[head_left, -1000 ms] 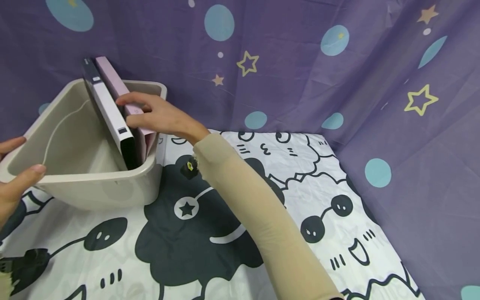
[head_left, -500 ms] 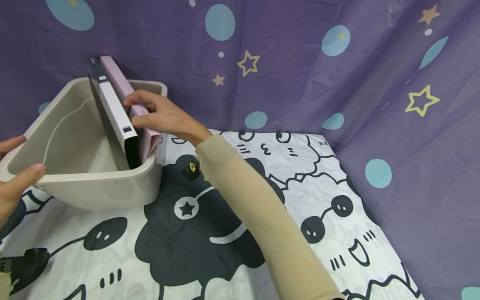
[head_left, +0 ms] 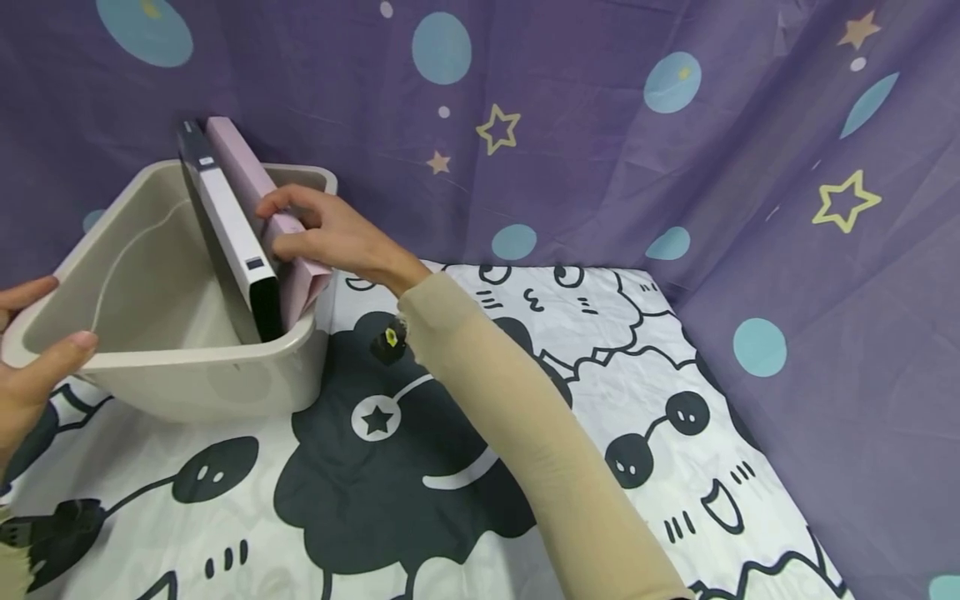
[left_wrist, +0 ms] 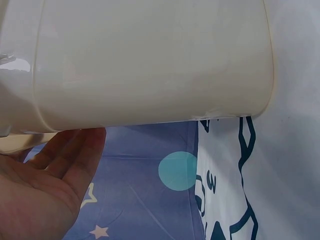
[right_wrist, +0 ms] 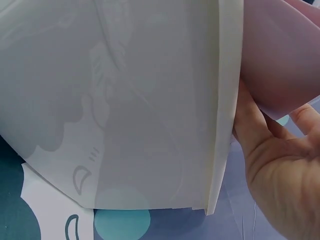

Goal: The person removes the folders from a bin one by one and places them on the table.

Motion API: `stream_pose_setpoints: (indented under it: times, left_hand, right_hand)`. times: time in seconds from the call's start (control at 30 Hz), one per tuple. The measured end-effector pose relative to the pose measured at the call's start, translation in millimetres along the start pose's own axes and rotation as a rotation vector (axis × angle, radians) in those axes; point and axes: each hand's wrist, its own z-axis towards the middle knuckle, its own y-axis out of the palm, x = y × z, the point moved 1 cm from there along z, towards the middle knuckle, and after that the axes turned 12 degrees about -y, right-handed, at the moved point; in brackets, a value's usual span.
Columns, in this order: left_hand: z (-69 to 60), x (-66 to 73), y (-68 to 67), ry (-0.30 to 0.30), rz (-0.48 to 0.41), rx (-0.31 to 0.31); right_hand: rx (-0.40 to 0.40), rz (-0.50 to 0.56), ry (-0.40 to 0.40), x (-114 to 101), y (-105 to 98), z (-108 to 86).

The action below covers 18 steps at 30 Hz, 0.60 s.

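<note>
A beige plastic bin (head_left: 172, 367) stands at the left in the head view. My left hand (head_left: 37, 367) holds its left corner, thumb over the rim; in the left wrist view that hand's fingers (left_wrist: 75, 155) lie under the rim. Two slim file boxes lean inside the bin, their upper ends above the rim: a black-and-white one (head_left: 231, 225) and, on its right, a pink one (head_left: 240, 162). My right hand (head_left: 330, 233) grips the pink file box by its upper edge, thumb and fingers on either side. The right wrist view shows the pink side (right_wrist: 280, 55) just past the bin's rim.
Under the bin lies a white cloth (head_left: 465, 567) printed with cartoon sheep. A purple curtain (head_left: 585, 150) with dots and stars hangs close behind the bin and along the right. A black wrist device (head_left: 390, 340) shows beside my right cuff.
My right hand has shifted slightly right with the pink file box. The black-and-white one has also moved a little to the right. My left hand keeps its place on the rim.
</note>
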Motion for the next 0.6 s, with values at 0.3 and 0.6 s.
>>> stream_pose_setpoints:
  times: [0.3,0.6]
  left_hand:
    - [-4.4,6.0,0.0,-0.034,-0.004,0.007]
    - [-2.6,3.3,-0.1,0.005,-0.048,0.014]
  right_hand:
    - [0.035,0.033,0.037,-7.1,-9.1,-6.6]
    - [0.052,0.046,0.024,-13.8,-20.9,-9.0]
